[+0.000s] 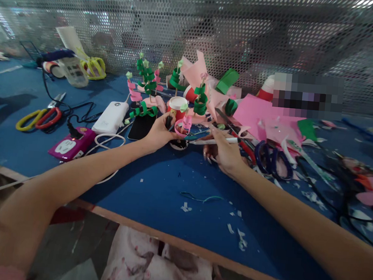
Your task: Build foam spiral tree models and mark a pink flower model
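Note:
My left hand [161,133] is closed at the edge of a curled pink paper strip [186,126] with a pale green star on top. Just below it sits a small dark round piece with a white rim [178,144]. My right hand [226,152] grips a white pen [217,140], its tip pointing left toward the round piece. Behind my hands stands a red and white paper cup [178,103]. Around it rise sticks wound with green paper curls [200,104] and pink paper curls [134,92], topped with small stars.
At the left lie yellow-and-red scissors [48,115], a purple power socket [71,144], a white power bank [111,117] and a black phone [142,125]. Pink paper sheets [252,115] and blue-handled scissors [274,161] lie right. Perforated metal [151,19] borders the blue table [156,189].

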{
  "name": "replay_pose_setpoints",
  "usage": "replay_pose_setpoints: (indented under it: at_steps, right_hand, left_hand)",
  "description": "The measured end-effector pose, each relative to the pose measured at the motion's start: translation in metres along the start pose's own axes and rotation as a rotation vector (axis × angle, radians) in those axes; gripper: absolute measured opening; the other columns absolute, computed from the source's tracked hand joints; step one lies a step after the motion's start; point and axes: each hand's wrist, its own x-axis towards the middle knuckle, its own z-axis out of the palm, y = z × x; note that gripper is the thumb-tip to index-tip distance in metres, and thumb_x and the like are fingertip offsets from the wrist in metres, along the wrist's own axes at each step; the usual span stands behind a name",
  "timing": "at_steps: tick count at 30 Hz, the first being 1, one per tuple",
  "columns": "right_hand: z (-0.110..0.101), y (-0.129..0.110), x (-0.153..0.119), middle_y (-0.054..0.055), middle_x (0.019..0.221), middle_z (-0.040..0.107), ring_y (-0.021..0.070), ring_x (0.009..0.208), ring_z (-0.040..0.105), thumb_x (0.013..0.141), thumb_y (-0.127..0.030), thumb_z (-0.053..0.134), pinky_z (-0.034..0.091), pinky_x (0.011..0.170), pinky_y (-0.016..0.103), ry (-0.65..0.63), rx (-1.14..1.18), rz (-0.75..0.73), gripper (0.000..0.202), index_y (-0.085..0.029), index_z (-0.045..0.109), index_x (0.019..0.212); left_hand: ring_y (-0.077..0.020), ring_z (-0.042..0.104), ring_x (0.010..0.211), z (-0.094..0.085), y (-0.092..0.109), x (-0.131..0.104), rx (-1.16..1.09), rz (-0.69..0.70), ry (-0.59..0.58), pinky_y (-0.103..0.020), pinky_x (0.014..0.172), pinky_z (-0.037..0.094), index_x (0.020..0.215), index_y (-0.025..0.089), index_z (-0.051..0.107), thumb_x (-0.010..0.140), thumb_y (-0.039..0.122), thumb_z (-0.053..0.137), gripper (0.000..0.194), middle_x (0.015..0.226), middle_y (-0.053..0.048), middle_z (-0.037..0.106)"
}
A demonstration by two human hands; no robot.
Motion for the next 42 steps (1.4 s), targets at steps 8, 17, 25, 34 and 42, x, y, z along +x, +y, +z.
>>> replay_pose_setpoints:
  at_steps: [8, 17, 25, 34, 42]
  right_hand:
    - [-0.0005, 0.0006, 0.0007, -0.003, 0.037, 0.048, 0.0099, 0.028, 0.041, 0.075, -0.059, 0.051, 0.024, 0.027, 0.022, 0.019, -0.033, 0.032, 0.039, -0.021, 0.061, 0.076]
    - [-0.0002, 0.0002, 0.0004, -0.003, 0.035, 0.046, 0.0087, 0.024, 0.035, 0.074, -0.062, 0.05, 0.02, 0.025, 0.022, 0.015, 0.012, -0.002, 0.044, -0.02, 0.061, 0.072]
    - [0.0008, -0.0015, 0.0003, -0.003, 0.034, 0.046, 0.0096, 0.026, 0.038, 0.071, -0.064, 0.051, 0.024, 0.026, 0.023, -0.007, -0.012, 0.017, 0.045, -0.02, 0.061, 0.075]
    - [0.0016, -0.0034, 0.0025, -0.003, 0.037, 0.049, 0.0104, 0.028, 0.042, 0.068, -0.066, 0.054, 0.026, 0.026, 0.022, -0.033, -0.001, 0.05, 0.046, -0.021, 0.059, 0.074]
    - [0.0022, -0.002, 0.0027, -0.003, 0.039, 0.051, 0.0107, 0.029, 0.043, 0.067, -0.065, 0.056, 0.028, 0.027, 0.023, -0.018, 0.002, 0.035, 0.045, -0.021, 0.061, 0.076]
  left_hand:
    - [-0.0088, 0.052, 0.057, 0.0004, 0.0017, -0.0003, -0.021, -0.034, 0.004, -0.024, 0.048, 0.048, 0.063, 0.019, 0.032, 0.04, 0.015, 0.081, 0.054, 0.058, 0.008, 0.042]
    - [-0.0083, 0.053, 0.056, 0.0015, 0.0027, -0.0008, -0.041, -0.051, -0.002, -0.023, 0.048, 0.048, 0.064, 0.019, 0.032, 0.041, 0.014, 0.08, 0.054, 0.058, 0.008, 0.044]
    - [-0.0092, 0.055, 0.057, 0.0023, 0.0035, -0.0013, -0.067, -0.079, -0.003, -0.024, 0.048, 0.05, 0.064, 0.019, 0.032, 0.04, 0.014, 0.079, 0.053, 0.059, 0.008, 0.046]
    - [-0.0101, 0.056, 0.057, 0.0018, 0.0033, -0.0009, -0.052, -0.062, -0.01, -0.025, 0.048, 0.05, 0.064, 0.019, 0.031, 0.041, 0.014, 0.079, 0.054, 0.059, 0.008, 0.046]
    - [-0.0062, 0.047, 0.055, 0.0024, 0.0052, -0.0008, 0.013, -0.034, 0.039, -0.023, 0.047, 0.044, 0.061, 0.019, 0.031, 0.04, 0.014, 0.079, 0.053, 0.058, 0.008, 0.039]
